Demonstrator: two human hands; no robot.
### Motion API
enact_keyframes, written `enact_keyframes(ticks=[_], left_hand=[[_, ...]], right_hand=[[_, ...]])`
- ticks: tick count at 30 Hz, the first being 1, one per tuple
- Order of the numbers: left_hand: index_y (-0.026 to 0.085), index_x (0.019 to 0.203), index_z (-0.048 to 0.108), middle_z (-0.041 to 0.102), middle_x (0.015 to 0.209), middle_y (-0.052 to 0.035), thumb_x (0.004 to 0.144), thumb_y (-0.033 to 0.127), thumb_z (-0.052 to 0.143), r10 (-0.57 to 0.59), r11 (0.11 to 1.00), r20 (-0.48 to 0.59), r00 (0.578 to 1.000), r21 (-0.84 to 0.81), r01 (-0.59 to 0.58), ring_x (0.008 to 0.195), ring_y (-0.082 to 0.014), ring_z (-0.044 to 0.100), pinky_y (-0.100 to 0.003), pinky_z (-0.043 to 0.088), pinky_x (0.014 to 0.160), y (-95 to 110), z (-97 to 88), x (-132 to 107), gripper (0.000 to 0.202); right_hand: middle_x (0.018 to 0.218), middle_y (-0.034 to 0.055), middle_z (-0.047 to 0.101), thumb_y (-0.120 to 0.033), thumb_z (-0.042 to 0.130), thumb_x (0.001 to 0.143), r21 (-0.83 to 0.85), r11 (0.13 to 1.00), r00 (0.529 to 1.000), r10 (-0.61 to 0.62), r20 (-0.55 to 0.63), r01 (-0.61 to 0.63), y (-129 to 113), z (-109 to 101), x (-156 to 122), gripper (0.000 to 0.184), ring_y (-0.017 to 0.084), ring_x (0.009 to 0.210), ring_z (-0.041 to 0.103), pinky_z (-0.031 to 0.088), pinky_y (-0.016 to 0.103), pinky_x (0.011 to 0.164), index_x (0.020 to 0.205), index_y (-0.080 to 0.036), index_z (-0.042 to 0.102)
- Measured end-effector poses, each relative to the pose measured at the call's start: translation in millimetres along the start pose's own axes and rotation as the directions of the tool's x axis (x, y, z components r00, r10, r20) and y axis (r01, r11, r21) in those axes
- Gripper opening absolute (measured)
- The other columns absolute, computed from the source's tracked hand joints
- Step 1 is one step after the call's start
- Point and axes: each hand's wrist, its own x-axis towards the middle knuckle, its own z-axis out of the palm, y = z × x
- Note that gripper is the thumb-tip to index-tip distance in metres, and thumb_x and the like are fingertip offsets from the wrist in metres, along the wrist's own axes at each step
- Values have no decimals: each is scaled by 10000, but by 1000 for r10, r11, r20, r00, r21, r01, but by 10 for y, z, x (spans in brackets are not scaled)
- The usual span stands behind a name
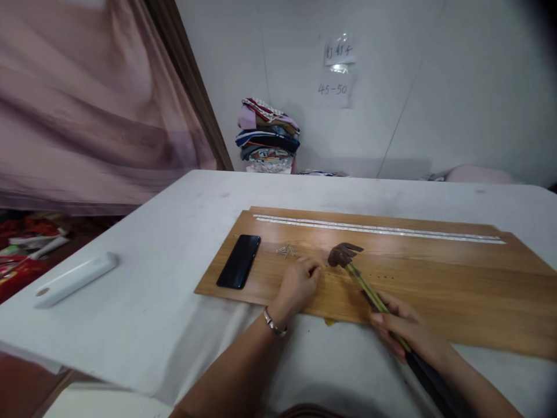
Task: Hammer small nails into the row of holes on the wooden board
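A long wooden board lies flat on a white table. My right hand is closed round the yellow-and-black handle of a claw hammer, whose head hovers just above the board. My left hand rests on the board beside the hammer head, fingers pinched together as if on a small nail that is too small to make out. A little pile of loose nails lies just left of that hand. A row of small dark dots runs along the board right of the hammer head.
A black phone lies on the board's left end. Two thin metal strips run along its far edge. A white oblong object sits on the table at left. Folded clothes are stacked by the wall; a pink curtain hangs left.
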Motion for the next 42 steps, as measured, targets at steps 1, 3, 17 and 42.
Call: enact_keyframes(ticks=[1, 3, 17, 42], left_hand=[[192, 745, 656, 667, 765, -13, 847, 218, 473, -3, 1000, -6, 1000, -21, 3, 752, -141, 588, -244, 427, 692, 0, -64, 10, 211], [196, 806, 671, 686, 832, -14, 839, 210, 485, -34, 999, -77, 996, -37, 31, 789, -140, 602, -244, 436, 719, -21, -229, 35, 190], [185, 789, 677, 684, 877, -61, 821, 290, 563, -273, 866, -207, 940, 373, 334, 820, -182, 612, -259, 396, 677, -279, -563, 88, 158], [137, 903, 657, 684, 863, -136, 881, 138, 379, -233, 734, -45, 972, 647, 206, 771, -229, 645, -291, 435, 650, -90, -498, -32, 278]], right_hand=[[395, -106, 410, -441, 557, 831, -11, 1000, 1000, 0, 4, 0, 11, -8, 0, 544, 61, 311, 269, 256, 164, 338, 1263, -131, 445], [388, -106, 405, -454, 556, 828, -21, 1000, 1000, 1, 7, -1, 26, -16, 9, 558, 61, 304, 266, 256, 165, 335, 1268, -129, 446], [387, -90, 394, -526, 558, 803, -55, 998, 1000, 8, -16, -9, 31, -7, 3, 629, 73, 319, 266, 247, 182, 347, 1278, -126, 463], [390, -91, 390, -510, 541, 837, -98, 995, 1000, -7, 1, 7, 94, -31, 26, 569, 75, 320, 262, 233, 195, 362, 1273, -149, 479]])
